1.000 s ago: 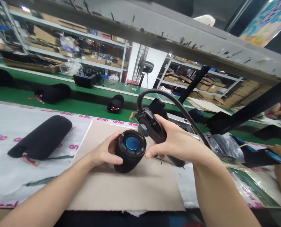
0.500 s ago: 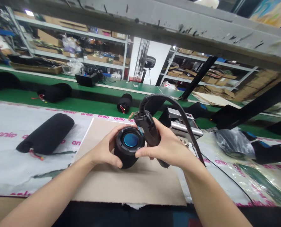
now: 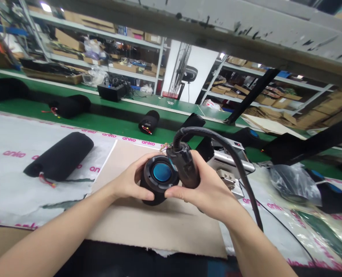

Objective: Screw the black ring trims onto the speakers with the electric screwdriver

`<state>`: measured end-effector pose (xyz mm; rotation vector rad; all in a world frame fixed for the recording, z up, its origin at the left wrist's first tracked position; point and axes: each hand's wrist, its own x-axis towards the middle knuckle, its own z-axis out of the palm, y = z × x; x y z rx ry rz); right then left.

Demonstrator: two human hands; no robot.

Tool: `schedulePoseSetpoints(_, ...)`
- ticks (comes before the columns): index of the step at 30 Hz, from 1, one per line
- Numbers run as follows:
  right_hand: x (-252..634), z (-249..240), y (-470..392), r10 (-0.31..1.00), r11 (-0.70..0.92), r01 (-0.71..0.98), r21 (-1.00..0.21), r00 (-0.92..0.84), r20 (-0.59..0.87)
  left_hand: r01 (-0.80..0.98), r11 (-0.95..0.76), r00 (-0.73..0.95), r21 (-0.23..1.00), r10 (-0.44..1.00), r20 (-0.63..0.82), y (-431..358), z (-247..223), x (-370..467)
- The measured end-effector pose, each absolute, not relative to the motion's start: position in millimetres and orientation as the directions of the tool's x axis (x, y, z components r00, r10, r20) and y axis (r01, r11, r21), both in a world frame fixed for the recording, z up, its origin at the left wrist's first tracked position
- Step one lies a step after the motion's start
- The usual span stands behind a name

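The dark cylinder [image 3: 160,197] sits a little below the middle of the frame, its ringed end tipped up toward the camera. It looks stiff under a cloth-like sleeve and is probably moderately heavy for its size. The sleeve should give good grip, while the smooth end ring may be more slippery, and the shiny blue disc [image 3: 161,172] seems the part most easily marked. The sides below the ring look the best place to take hold.

The left hand [image 3: 126,184] has its fingers curved around the cylinder's side, thumb low on the front. The right hand [image 3: 210,192] wraps its fingers around a black handheld tool [image 3: 186,169], its thumb reaching to the cylinder's lower edge. The tool looks rigid, and its thick cable [image 3: 247,181] may tug on it.

Beneath lies a flat tan board [image 3: 159,231] with a torn front edge, over white sheeting [image 3: 12,192] printed in pink. Another black cylinder [image 3: 63,154] with red wires [image 3: 47,180] lies at left. Beyond are a green worktop [image 3: 116,121], a metal device [image 3: 234,165] right of center, and loaded shelves [image 3: 102,30] across the upper left.
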<state>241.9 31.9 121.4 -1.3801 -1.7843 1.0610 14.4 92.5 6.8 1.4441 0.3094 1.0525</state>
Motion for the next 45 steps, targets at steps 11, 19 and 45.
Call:
schedulePoseSetpoints(11,238.8,135.3,28.6,0.970,0.011,0.549,-0.836,-0.209,-0.125,-0.218,-0.187,0.443,0.958,0.856,0.268,58.2,35.6,21.3)
schedulePoseSetpoints(19,230.3,135.5,18.2,0.962,0.141,0.610,-0.780,-0.271,-0.039,-0.343,-0.208,0.430,0.916,0.833,0.350,55.5,34.0,26.6)
schedulePoseSetpoints(45,247.4,133.2,20.4,0.964,0.082,0.589,-0.804,-0.252,-0.087,-0.310,-0.297,0.315,0.903,0.864,0.392,40.2,27.3,29.9)
